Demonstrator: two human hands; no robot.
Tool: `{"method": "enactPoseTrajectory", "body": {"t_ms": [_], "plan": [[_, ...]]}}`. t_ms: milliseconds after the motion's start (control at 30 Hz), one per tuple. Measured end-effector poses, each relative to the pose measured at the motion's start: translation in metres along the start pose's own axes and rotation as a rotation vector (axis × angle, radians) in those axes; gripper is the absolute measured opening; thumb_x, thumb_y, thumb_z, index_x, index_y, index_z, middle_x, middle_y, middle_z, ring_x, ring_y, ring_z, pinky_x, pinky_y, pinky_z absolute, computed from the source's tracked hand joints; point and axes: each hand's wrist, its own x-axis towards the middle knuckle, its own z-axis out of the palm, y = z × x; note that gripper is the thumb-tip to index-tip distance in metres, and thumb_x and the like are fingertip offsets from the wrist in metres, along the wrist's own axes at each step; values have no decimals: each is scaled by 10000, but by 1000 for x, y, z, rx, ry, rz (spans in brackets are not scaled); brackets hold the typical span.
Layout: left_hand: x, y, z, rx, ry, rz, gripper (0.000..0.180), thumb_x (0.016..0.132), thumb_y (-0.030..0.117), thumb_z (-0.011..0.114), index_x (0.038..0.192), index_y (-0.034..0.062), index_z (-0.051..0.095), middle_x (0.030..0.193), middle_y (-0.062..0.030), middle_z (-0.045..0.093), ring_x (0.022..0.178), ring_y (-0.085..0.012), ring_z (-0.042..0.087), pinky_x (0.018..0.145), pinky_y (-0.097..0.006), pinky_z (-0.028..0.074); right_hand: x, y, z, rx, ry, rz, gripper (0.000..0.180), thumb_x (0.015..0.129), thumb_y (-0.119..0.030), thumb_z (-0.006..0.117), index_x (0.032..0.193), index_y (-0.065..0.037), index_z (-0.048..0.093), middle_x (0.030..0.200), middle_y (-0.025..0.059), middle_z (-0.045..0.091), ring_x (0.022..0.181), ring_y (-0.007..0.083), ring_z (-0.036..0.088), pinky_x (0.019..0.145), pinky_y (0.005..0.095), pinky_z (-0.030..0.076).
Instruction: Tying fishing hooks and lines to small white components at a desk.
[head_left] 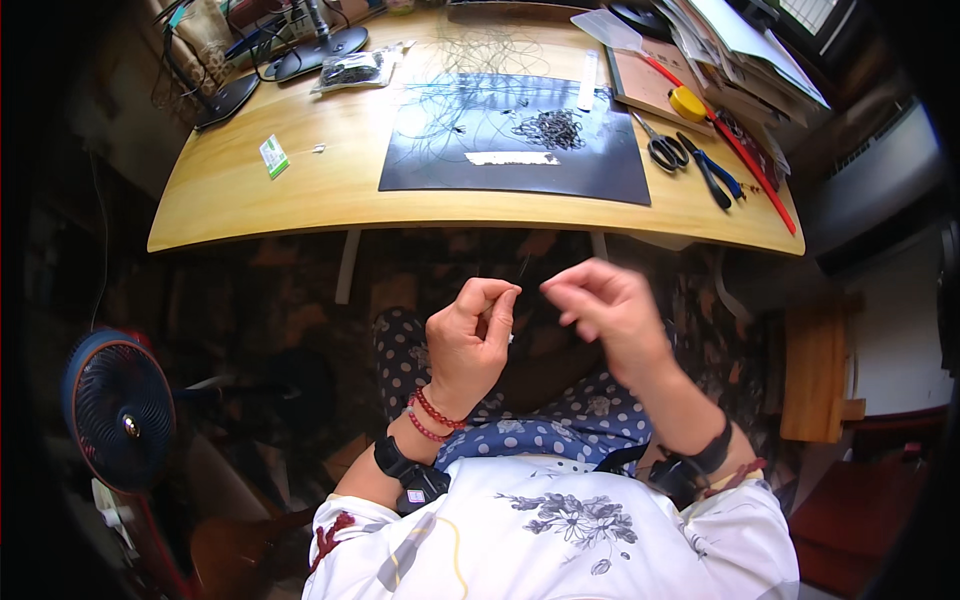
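Left hand: in the head view, just below mid-frame, my left hand [470, 335] pinches thumb to forefinger, grasping a strand [525, 266] as far as so fine a line shows; a tip grip suits something that thin.
Right hand: close by, toward 2 o'clock of the left, my right hand [605, 310] has its fingers curled toward the thumb, apart from the other hand. It is blurred, so I can't tell whether anything is in it.
Strand: it stands up toward 12 from my left fingertips, in the gap between the hands, dark against the dark floor; I probably hold it in front of me to see it closely.
Mat: the black mat [440, 165] lies at 12 on the desk [225, 215], likely to keep small bits together; a dark pile [552, 129] sits on it toward 1, loose wire [450, 95] sprawling over its far-left part.
Tools: scissors [668, 152] and pliers [712, 172] lie at 2, beside the mat, presumably for easy right-hand reach.
Bag: the clear bag [355, 70] rests at 11 with dark contents, perhaps set back for working room.
Packet: flat at 10, the green-and-white packet [273, 157] lies well apart from the mat.
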Motion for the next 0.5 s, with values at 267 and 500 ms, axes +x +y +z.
{"method": "enactPoseTrajectory", "body": {"t_ms": [267, 500], "plan": [[-11, -6, 12, 155, -94, 138, 83, 901, 36, 718, 952, 80, 670, 709, -103, 669, 572, -234, 662, 517, -306, 488, 8, 37, 12, 617, -10, 98, 195, 981, -161, 705, 1092, -1, 708, 956, 71, 732, 716, 66, 635, 569, 185, 471], [-6, -7, 2, 117, -245, -103, 140, 878, 130, 759, 1007, 79, 737, 946, -82, 640, 887, -222, 643, 770, -341, 521, 4, 38, 5, 330, -12, -43, 155, 999, -147, 677, 1009, 4, 709, 856, 58, 724, 712, 85, 684, 601, 197, 533]]}}
